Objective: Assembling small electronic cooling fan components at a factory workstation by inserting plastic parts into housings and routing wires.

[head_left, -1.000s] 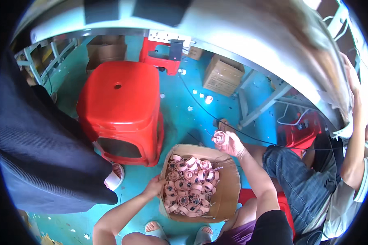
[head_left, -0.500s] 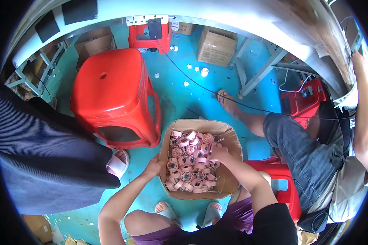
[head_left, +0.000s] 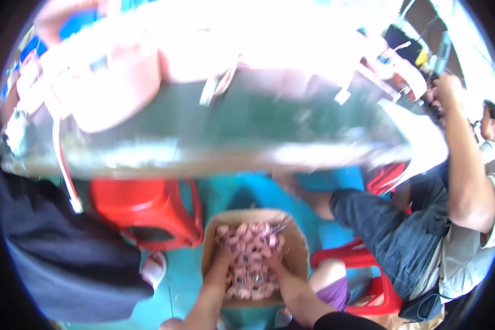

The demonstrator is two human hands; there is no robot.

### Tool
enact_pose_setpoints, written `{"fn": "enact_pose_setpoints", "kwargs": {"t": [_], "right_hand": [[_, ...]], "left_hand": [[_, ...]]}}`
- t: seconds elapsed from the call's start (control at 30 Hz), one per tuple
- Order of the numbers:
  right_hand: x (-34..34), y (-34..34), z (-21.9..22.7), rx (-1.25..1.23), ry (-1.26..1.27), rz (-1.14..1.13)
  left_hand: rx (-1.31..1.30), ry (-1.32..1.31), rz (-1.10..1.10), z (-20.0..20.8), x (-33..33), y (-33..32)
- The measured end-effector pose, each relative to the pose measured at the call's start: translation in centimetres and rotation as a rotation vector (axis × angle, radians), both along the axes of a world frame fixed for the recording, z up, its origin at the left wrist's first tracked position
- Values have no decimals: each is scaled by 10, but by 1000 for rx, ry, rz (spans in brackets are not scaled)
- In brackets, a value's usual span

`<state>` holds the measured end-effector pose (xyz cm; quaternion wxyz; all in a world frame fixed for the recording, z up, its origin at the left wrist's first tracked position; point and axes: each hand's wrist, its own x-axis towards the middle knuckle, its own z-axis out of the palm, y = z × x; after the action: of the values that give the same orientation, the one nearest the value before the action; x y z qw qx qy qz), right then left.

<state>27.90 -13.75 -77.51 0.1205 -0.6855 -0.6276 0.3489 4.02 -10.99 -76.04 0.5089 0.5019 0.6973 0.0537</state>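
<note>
A cardboard box (head_left: pixel 301 250) stands low in front of me, holding a heap of small pink round parts (head_left: pixel 253 278) with dark centres. My left hand (head_left: pixel 223 257) reaches inside along the left wall and touches the heap. On the other side of the heap, my right hand (head_left: pixel 275 260) is also down among the parts. Blur and the pink pieces hide the fingers of both hands, so whether either one grips a part cannot be made out.
Above the box runs a worktable edge (head_left: pixel 247 157), with pink housings (head_left: pixel 121 91) and a hanging wire (head_left: pixel 64 159) on it. A red stool (head_left: pixel 129 201) is beneath, left. Co-workers flank me: a dark garment (head_left: pixel 66 264) left, a raised hand (head_left: pixel 448 91) right.
The view has tilted up, bringing the tabletop in. My left hand has gone from the box's left rim to inside it. My right hand has shifted nearer within the heap.
</note>
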Motion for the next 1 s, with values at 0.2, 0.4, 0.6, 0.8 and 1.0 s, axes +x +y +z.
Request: {"fn": "enact_pose_setpoints", "kwargs": {"t": [0.2, 0.4, 0.6, 0.8, 1.0], "right_hand": [[31, 6, 25, 33, 525, -40], [28, 33, 51, 28, 671, -96], [12, 50, 64, -34, 811, -102], [-8, 57, 77, -104, 952, -130], [-19, 55, 90, -188, 1084, -199]], "left_hand": [[1737, -454, 217, 10, 42, -15], [390, -698, 372, 32, 34, -1], [466, -634, 390, 38, 29, 19], [523, -567, 389, 49, 22, 31], [542, -511, 368, 60, 25, 38]]}}
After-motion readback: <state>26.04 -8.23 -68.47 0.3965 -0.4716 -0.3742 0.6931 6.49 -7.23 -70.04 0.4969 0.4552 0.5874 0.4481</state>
